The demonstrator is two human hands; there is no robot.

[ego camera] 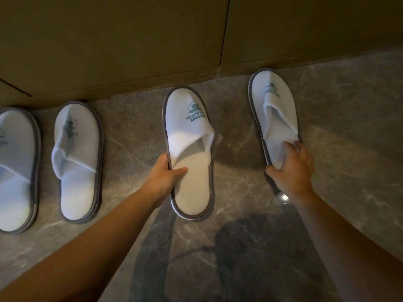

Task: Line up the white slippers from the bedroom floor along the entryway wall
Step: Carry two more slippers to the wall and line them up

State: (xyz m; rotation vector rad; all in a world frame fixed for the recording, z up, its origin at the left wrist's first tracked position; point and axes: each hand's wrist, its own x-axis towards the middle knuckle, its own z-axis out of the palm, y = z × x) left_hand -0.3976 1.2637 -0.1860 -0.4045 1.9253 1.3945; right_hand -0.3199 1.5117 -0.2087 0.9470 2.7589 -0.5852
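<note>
Several white slippers with grey trim and a green logo point their toes at the wall. One slipper (pixel 15 166) lies at the far left, partly cut off by the frame. A second slipper (pixel 77 158) lies beside it on the floor. My left hand (pixel 162 177) grips the left edge of the middle slipper (pixel 189 153), thumb on its insole. My right hand (pixel 292 171) holds the heel end of the right slipper (pixel 274 114), which tilts to the left and looks slightly raised.
A brown panelled wall (pixel 152 46) runs across the top, with a vertical seam (pixel 224 29). The floor (pixel 239 236) is grey veined marble, with my shadow on it below the slippers. A bright reflection (pixel 284 197) shows near my right wrist.
</note>
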